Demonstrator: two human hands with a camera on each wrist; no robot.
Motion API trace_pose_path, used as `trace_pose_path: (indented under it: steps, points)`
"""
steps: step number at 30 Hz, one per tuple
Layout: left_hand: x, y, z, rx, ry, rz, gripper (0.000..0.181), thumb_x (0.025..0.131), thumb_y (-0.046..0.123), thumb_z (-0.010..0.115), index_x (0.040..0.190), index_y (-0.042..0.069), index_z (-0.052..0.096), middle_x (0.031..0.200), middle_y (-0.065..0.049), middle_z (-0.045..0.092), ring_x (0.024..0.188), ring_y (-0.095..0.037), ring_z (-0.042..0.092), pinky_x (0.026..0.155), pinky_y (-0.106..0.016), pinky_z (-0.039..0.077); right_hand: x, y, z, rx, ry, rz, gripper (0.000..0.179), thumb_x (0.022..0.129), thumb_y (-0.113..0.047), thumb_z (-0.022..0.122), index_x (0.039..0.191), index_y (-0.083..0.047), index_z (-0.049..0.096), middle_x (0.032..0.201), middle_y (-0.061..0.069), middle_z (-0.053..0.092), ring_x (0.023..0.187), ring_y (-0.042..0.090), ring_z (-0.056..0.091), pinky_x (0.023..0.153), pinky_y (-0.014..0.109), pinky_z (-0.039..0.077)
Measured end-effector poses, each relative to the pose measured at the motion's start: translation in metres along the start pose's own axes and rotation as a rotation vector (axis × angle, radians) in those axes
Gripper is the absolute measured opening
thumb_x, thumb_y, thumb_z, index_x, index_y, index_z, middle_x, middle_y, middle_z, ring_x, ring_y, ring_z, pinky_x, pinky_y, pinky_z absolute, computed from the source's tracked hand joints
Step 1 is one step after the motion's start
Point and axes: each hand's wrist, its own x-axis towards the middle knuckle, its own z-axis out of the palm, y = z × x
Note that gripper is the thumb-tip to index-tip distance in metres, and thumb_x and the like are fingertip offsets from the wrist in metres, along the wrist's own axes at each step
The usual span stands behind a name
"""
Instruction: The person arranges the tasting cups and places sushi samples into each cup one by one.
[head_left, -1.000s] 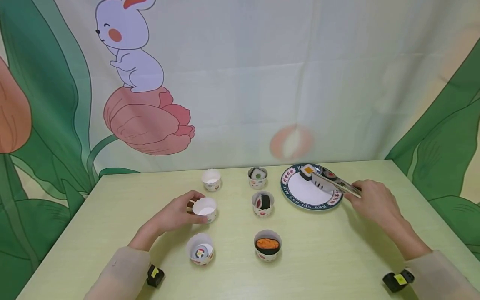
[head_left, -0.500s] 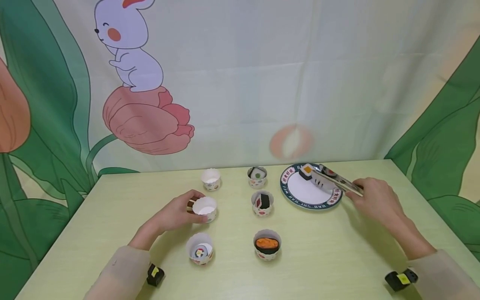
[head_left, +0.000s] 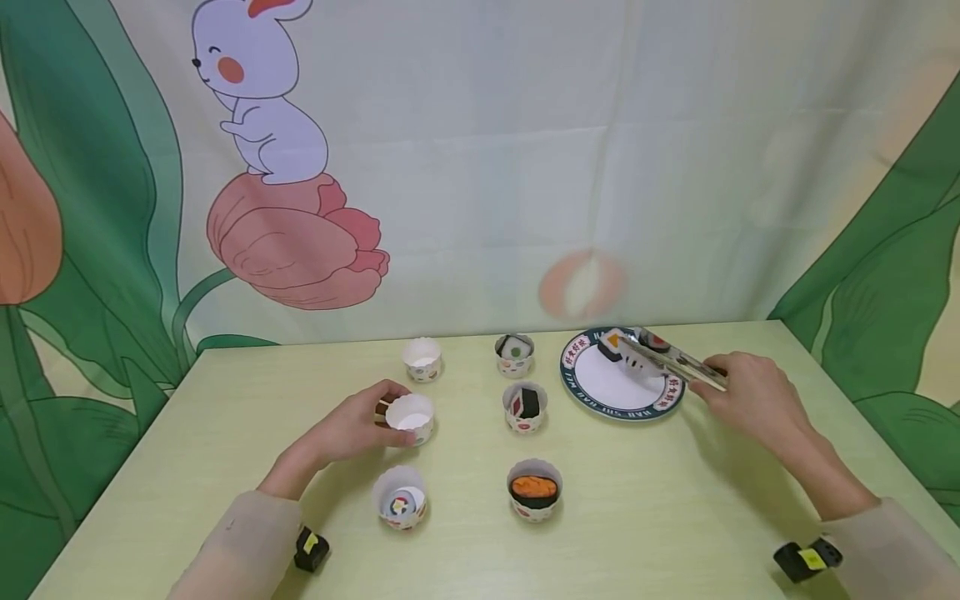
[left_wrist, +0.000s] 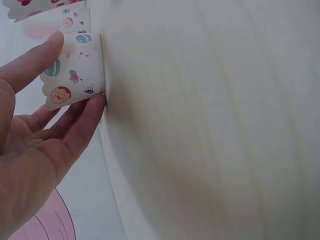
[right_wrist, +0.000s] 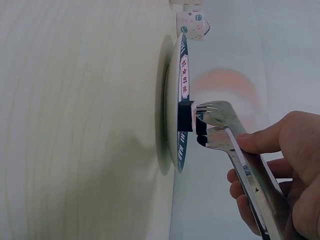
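My left hand [head_left: 360, 425] holds a white paper baking cup [head_left: 411, 419] on the table; in the left wrist view, its fingers and thumb touch opposite sides of the printed cup [left_wrist: 77, 72]. My right hand [head_left: 753, 404] grips metal tongs [right_wrist: 247, 167] with fork-like tips over a blue-rimmed plate [head_left: 607, 385]. At the tips, near the plate's back left rim, is a toy sushi piece [head_left: 611, 342] with an orange centre, partly covered by the tongs. Another dark sushi piece with a red centre [head_left: 654, 340] lies behind the tongs. Whether the tips are tight on either piece is unclear.
In the middle column, cups hold a white-green sushi [head_left: 515, 347], a black-and-white sushi [head_left: 528, 403] and an orange-topped sushi [head_left: 534, 487]. A white cup [head_left: 422, 360] stands behind my left hand, and another cup [head_left: 401, 500] with a small roll-like figure inside stands in front.
The tongs' two arms have drawn closer together, and their tip now covers more of the orange-centred sushi. My right forearm has shifted slightly right; the left hand and its cup stay put.
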Motion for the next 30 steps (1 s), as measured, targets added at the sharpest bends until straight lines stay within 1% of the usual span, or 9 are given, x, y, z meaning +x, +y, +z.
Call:
trace_pose_path:
  steps: [3, 11, 17, 23, 27, 30]
  points:
    - [0.000, 0.000, 0.000, 0.001, 0.000, -0.010, 0.062, 0.086, 0.024, 0.087, 0.134, 0.002, 0.053, 0.126, -0.014, 0.059, 0.115, -0.032, 0.058, 0.095, -0.046, 0.051, 0.000, -0.002, -0.001, -0.003, 0.000, -0.002, 0.042, 0.092, -0.022, 0.076, 0.117, 0.011, 0.069, 0.094, 0.018, 0.068, 0.072, 0.027, 0.051, 0.056, 0.035, 0.037]
    - [0.001, 0.000, 0.001, -0.010, -0.002, -0.020, 0.062, 0.086, 0.023, 0.087, 0.134, 0.002, 0.053, 0.126, -0.014, 0.059, 0.116, -0.032, 0.057, 0.096, -0.047, 0.051, -0.001, -0.015, -0.006, 0.020, 0.000, -0.040, 0.040, 0.091, -0.022, 0.077, 0.114, 0.010, 0.071, 0.088, 0.013, 0.067, 0.069, 0.024, 0.049, 0.056, 0.034, 0.034]
    - [0.000, 0.001, 0.000, -0.011, -0.005, -0.019, 0.061, 0.086, 0.023, 0.086, 0.133, 0.002, 0.053, 0.125, -0.013, 0.059, 0.115, -0.032, 0.057, 0.096, -0.046, 0.051, -0.003, -0.025, -0.007, 0.038, -0.001, -0.071, 0.039, 0.091, -0.021, 0.077, 0.114, 0.010, 0.071, 0.089, 0.014, 0.069, 0.066, 0.022, 0.049, 0.055, 0.034, 0.033]
    - [0.000, 0.002, 0.000, -0.018, -0.009, -0.019, 0.062, 0.086, 0.023, 0.086, 0.133, 0.002, 0.053, 0.124, -0.013, 0.059, 0.114, -0.031, 0.057, 0.094, -0.045, 0.051, -0.003, -0.035, -0.008, 0.041, -0.021, -0.089, 0.038, 0.090, -0.020, 0.078, 0.112, 0.009, 0.072, 0.087, 0.010, 0.067, 0.068, 0.022, 0.050, 0.057, 0.034, 0.035]
    - [0.000, 0.002, 0.000, -0.024, -0.006, -0.022, 0.061, 0.086, 0.022, 0.087, 0.133, 0.002, 0.053, 0.123, -0.013, 0.059, 0.114, -0.032, 0.057, 0.094, -0.044, 0.051, -0.002, -0.043, -0.008, 0.035, -0.031, -0.101, 0.037, 0.090, -0.022, 0.079, 0.112, 0.007, 0.072, 0.091, 0.012, 0.069, 0.071, 0.023, 0.052, 0.060, 0.034, 0.038]
    - [0.001, 0.001, 0.001, -0.015, -0.004, -0.011, 0.060, 0.086, 0.022, 0.086, 0.132, 0.002, 0.054, 0.123, -0.013, 0.060, 0.114, -0.032, 0.058, 0.094, -0.043, 0.051, -0.002, -0.049, -0.009, 0.037, -0.036, -0.115, 0.038, 0.090, -0.022, 0.079, 0.114, 0.007, 0.072, 0.095, 0.014, 0.071, 0.071, 0.023, 0.053, 0.060, 0.035, 0.040]
